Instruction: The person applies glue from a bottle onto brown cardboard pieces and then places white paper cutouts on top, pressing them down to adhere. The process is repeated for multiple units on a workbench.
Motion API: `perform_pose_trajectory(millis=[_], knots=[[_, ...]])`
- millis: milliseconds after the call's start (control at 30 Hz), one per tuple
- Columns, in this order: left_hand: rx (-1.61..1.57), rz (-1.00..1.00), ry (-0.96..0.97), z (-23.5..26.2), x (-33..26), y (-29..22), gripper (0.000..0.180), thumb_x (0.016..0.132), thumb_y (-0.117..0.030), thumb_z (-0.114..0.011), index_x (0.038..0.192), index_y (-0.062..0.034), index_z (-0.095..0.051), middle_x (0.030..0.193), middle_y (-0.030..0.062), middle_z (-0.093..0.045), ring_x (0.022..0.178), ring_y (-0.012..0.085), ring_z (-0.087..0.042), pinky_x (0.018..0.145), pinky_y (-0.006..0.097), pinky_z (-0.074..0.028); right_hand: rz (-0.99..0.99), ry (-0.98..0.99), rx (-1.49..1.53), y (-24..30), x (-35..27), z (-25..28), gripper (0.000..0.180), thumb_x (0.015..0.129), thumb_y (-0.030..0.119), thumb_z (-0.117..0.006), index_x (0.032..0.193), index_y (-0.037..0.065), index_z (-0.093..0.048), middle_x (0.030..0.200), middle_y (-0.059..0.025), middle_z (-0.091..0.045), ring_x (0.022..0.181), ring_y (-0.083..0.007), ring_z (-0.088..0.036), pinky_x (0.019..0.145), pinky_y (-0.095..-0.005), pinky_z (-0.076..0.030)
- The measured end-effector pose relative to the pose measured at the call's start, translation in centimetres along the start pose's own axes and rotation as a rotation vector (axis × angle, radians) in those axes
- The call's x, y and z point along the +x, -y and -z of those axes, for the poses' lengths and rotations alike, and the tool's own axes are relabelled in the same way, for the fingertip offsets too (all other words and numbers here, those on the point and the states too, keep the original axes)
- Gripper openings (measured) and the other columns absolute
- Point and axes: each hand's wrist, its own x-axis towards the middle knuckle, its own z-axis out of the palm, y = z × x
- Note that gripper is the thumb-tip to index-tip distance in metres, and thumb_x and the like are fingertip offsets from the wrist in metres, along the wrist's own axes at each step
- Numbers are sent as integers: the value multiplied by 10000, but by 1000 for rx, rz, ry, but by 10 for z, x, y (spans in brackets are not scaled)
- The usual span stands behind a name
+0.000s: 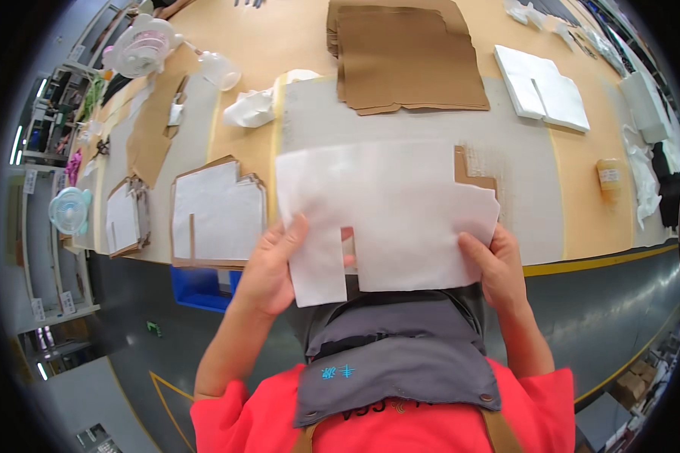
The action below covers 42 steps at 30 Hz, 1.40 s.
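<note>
Seen from above, a person in a red shirt and grey apron (400,370) stands at the near edge of a long tan worktable (582,204) and holds up a notched white foam sheet (389,215) in front of the chest, just over the table edge. The left hand (272,264) pinches the sheet's lower left tab, thumb on top and fingers hidden behind; the right hand (495,268) pinches the lower right edge the same way. A matching brown cardboard cutout (472,170) peeks out behind the sheet's upper right notch, so the two layers look slightly out of line. The likely trouble is there: the sheet is thin and limp and held only along its bottom, so it could sag, crease, or shift further off the cardboard. The narrow tab by the left thumb looks the easiest part to bend or tear. On the table to the left lies a finished-looking stack of white-faced cutouts (215,215); farther back sit a stack of brown cardboard sheets (408,57) and a pile of white foam pieces (540,87).
</note>
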Motion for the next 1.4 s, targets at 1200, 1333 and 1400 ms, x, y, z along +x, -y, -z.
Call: perform_pose_trajectory(millis=[1200,1333,1400], knots=[[-254,216,46,0,41,47,417,1049,-225,-524,1417,-47,-444,1301,134,-605,1133,269,-654,927,461,-573,-164,-40,-214,6,-11,20,284,884,98,-753,1120,-40,-675,1002,-68,-714,886,-128,-655,788,-280,-531],[-463,281,169,5,37,47,394,1043,-197,-530,1380,0,-481,1307,145,-602,1178,282,-630,969,526,-556,-109,-92,-276,14,-17,16,286,881,91,-755,1122,-43,-679,1002,-67,-716,893,-123,-652,792,-277,-529],[-378,224,143,-10,24,34,372,1047,-197,-521,1367,-7,-502,1294,150,-610,1178,286,-631,977,540,-553,-84,-126,-284,24,-22,15,288,883,89,-752,1128,-44,-678,1003,-65,-717,893,-121,-652,798,-275,-527]])
